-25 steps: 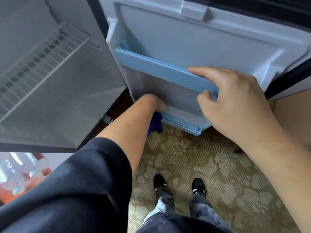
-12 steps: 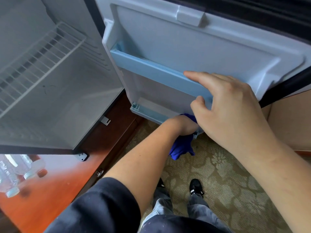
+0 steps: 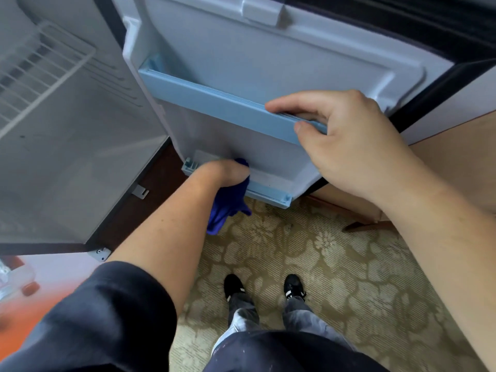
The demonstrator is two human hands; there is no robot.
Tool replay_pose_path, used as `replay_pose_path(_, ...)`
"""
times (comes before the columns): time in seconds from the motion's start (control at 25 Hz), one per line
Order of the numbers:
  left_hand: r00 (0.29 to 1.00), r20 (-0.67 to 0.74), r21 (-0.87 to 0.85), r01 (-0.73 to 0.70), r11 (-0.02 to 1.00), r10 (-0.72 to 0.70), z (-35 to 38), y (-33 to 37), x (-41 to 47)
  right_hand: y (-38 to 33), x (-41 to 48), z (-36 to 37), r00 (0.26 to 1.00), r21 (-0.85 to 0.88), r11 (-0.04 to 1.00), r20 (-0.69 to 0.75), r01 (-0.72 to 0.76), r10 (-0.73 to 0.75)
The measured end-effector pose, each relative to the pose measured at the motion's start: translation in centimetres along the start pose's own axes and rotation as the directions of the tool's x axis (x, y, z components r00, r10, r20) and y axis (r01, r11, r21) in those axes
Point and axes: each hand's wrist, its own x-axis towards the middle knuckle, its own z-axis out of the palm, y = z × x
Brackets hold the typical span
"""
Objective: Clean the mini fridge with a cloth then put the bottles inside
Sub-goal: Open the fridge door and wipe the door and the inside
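Grips the cloth (image 3: 228,208) in the left hand (image 3: 226,171), fingers curled tight round a bunched wad, loose tail hanging below the wrist. Presses that wad into the lower shelf (image 3: 269,194) of the door (image 3: 268,57), near its left end. Pinches the rail (image 3: 214,110) higher up with the right hand (image 3: 351,146), fingers hooked over the top edge and thumb on the front face, steadying the door.

Has swept back leftward: worked the shelf's right end half a second ago, the left end a second ago. Reads as to-and-fro wiping strokes along that one shelf. Has kept the right hand on the same stretch of rail throughout. Suggests cleaning still under way on the door, with loading not yet begun.

Further out, shows the fridge (image 3: 69,162) standing open at left, with the rack (image 3: 40,68) inside. Leaves the bottles (image 3: 13,277) outside it, well apart from the door, lying at the lower-left edge on an orange surface. Below, stands on patterned carpet (image 3: 349,264).

Counting: one cloth, one door, one rail, one lower shelf, one rack. Two hands, both busy. Two shoes (image 3: 233,285). Two metal brackets (image 3: 141,191) along the fridge's bottom edge. Bottles too blurred and cropped to count; only one red cap plain.
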Motion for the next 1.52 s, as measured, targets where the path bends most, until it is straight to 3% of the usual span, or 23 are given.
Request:
replay_pose_path(0.2,0.966,0.245,-0.183,-0.031,0.983,0.077,3.2,4.6,-0.1,0.4,0.4,-0.2,1.0,0.014,1.0,0.002,0.011,-0.011)
replay_pose_path(0.28,0.958,0.265,-0.182,-0.066,0.981,0.114,4.4,5.3,1.2,0.5,0.7,-0.3,1.0,0.02,1.0,0.002,0.006,-0.006)
replay_pose_path(0.44,0.957,0.28,-0.344,0.023,0.939,0.079,4.6,3.8,1.6,0.6,0.9,-0.2,1.0,0.054,0.998,0.015,0.009,-0.01)
replay_pose_path(0.52,0.981,0.183,-0.406,0.014,0.914,0.066,3.6,2.7,1.0,0.4,0.7,-0.1,1.0,0.049,0.999,0.01,0.011,-0.011)
replay_pose_path(0.6,0.998,-0.035,-0.385,-0.062,0.921,0.053,2.4,1.5,1.1,0.5,0.7,-0.2,1.0,0.05,0.999,0.012,0.007,-0.007)
replay_pose_path(0.68,0.98,-0.196,-0.221,-0.092,0.971,0.048,1.6,0.5,1.7,0.5,0.9,-0.3,1.0,0.051,0.999,0.022,0.001,-0.002)
replay_pose_path(0.72,0.978,-0.204,-0.145,-0.066,0.987,0.035,1.5,0.2,1.9,0.5,0.9,-0.3,1.0,0.05,0.999,0.026,0.0,-0.001)
replay_pose_path(0.88,0.995,-0.088,-0.023,-0.047,0.999,0.044,2.5,0.9,2.0,0.3,0.7,-0.2,1.0,0.071,0.997,0.031,-0.003,0.001)
replay_pose_path(1.04,0.976,0.171,-0.266,-0.088,0.96,0.137,5.1,4.3,0.6,0.4,0.7,-0.2,1.0,0.095,0.995,0.029,-0.006,0.004)
replay_pose_path(1.16,0.975,0.184,-0.408,-0.039,0.912,0.124,6.5,5.1,0.5,0.5,0.8,-0.3,1.0,0.074,0.997,0.026,-0.001,-0.001)
replay_pose_path(1.28,0.943,0.301,-0.602,0.076,0.795,0.138,6.3,4.4,1.0,0.5,1.0,-0.3,0.999,0.08,0.997,0.033,-0.004,0.001)
replay_pose_path(1.52,0.928,0.28,-0.67,0.006,0.742,0.245,5.3,4.8,-1.8,0.5,0.9,0.0,1.0,0.107,0.994,0.028,-0.013,0.01)
